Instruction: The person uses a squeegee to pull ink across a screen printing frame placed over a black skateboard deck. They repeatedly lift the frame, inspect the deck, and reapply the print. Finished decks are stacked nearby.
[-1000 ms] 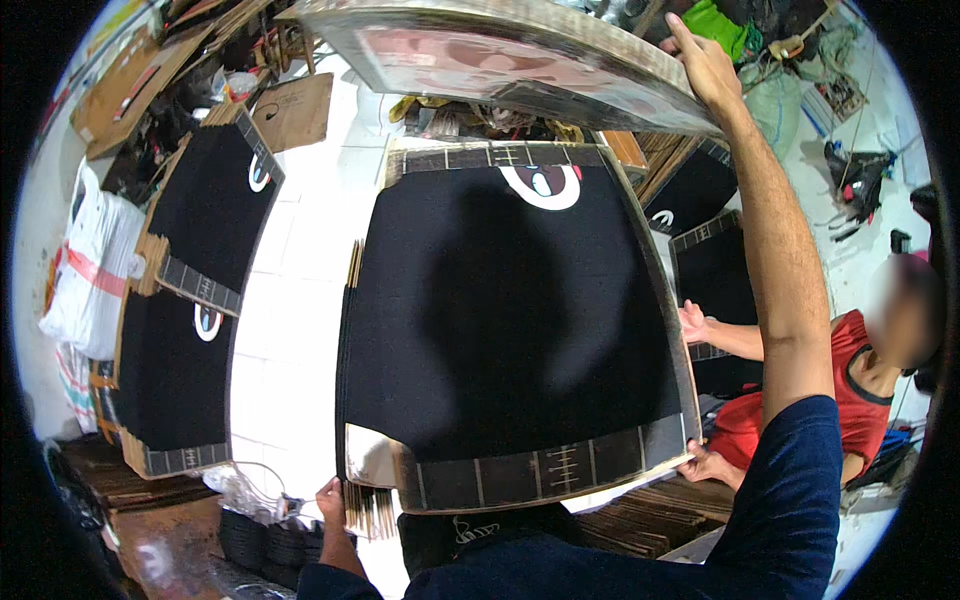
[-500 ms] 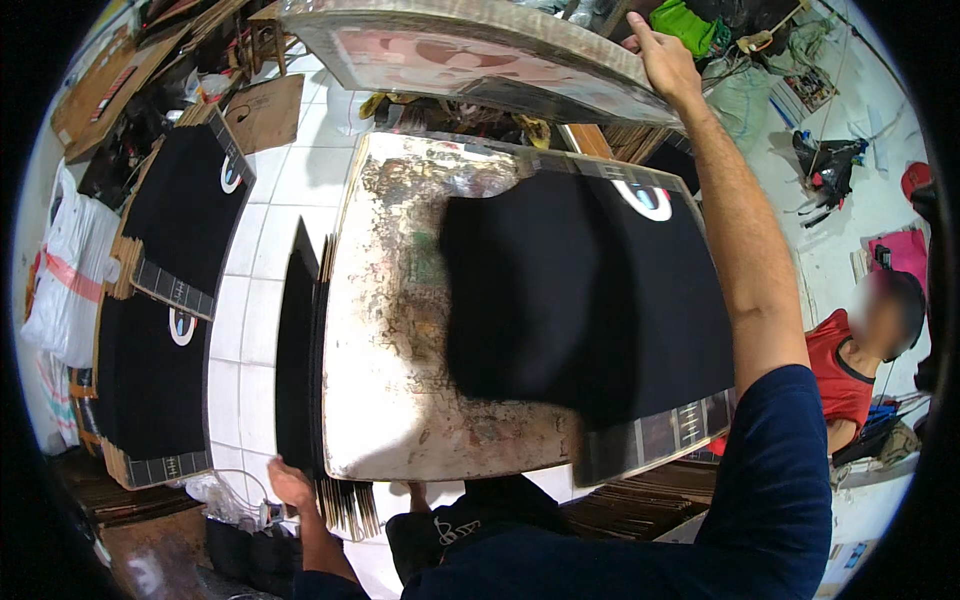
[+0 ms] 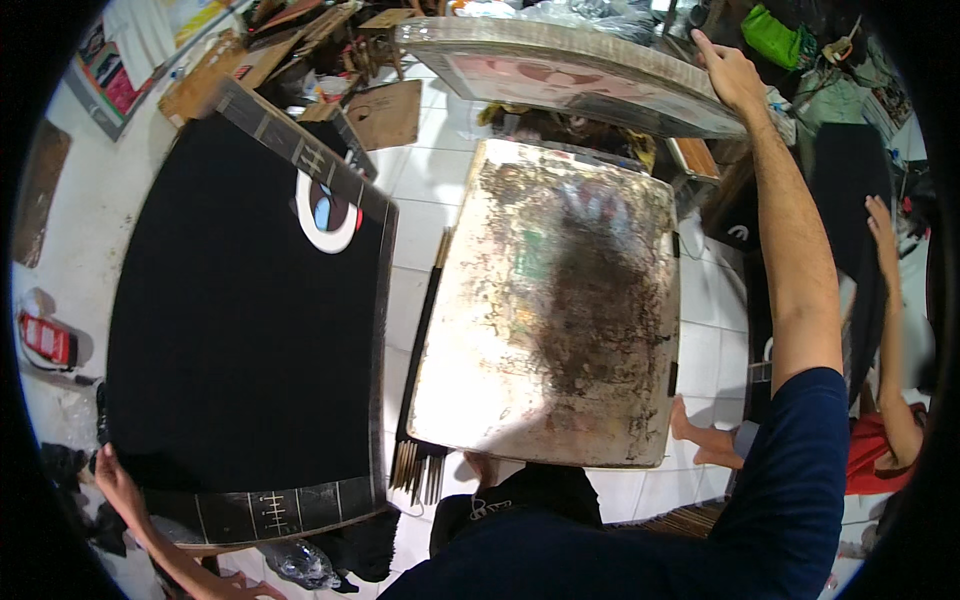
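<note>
My right hand [image 3: 735, 80] grips the near right corner of a wood-edged screen printing frame [image 3: 560, 40], which is tilted up at the far side, its reddish underside facing me. Below it is a paint-stained printing board [image 3: 500, 300] with bare, worn patches. On my left a large black fabric panel [image 3: 250, 360] is raised close to me. It has dark strips with light markings at both ends and a white, blue and red ring-shaped print [image 3: 328, 215]. My left hand [image 3: 120, 482] is closed at its near left corner; some fingers are hidden behind it.
At the right a person in a red top [image 3: 885, 450] has a hand against another black panel [image 3: 850, 210]. Thin boards [image 3: 418, 470] stand along the printing board's left side. A cardboard sheet [image 3: 385, 112] lies on white floor tiles [image 3: 430, 170].
The black panel on the printing board has gone from it; one now shows at the right with the other person. My left hand moved left, and a black panel has come up there.
</note>
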A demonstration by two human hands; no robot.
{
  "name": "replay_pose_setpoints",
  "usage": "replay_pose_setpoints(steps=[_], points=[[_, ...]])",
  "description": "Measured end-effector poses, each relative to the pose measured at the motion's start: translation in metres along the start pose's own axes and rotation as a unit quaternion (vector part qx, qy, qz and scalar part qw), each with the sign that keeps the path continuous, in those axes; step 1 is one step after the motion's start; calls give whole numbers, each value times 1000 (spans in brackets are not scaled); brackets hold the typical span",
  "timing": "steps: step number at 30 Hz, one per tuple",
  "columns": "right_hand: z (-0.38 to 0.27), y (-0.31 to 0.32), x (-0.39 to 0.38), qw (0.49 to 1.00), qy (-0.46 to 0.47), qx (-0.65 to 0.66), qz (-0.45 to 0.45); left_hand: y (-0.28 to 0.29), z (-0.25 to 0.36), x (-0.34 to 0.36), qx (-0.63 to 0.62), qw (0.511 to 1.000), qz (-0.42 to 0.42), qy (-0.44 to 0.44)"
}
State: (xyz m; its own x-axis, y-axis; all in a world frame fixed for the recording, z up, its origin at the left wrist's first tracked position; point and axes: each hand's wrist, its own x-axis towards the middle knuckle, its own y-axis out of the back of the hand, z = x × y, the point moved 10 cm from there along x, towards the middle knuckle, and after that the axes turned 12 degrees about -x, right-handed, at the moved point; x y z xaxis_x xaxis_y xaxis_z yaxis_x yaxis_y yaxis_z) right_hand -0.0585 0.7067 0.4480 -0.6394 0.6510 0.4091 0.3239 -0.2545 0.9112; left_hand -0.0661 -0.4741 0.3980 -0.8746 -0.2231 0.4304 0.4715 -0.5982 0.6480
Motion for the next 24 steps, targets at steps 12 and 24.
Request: replay_pose_setpoints(steps=[12, 24], points=[[3, -8, -10, 1000, -13, 6, -9, -261, -83, -166, -174, 979, -86, 67], [-11, 20, -41, 998, -45, 42, 14, -567, 48, -328, -261, 873, -379, 162]])
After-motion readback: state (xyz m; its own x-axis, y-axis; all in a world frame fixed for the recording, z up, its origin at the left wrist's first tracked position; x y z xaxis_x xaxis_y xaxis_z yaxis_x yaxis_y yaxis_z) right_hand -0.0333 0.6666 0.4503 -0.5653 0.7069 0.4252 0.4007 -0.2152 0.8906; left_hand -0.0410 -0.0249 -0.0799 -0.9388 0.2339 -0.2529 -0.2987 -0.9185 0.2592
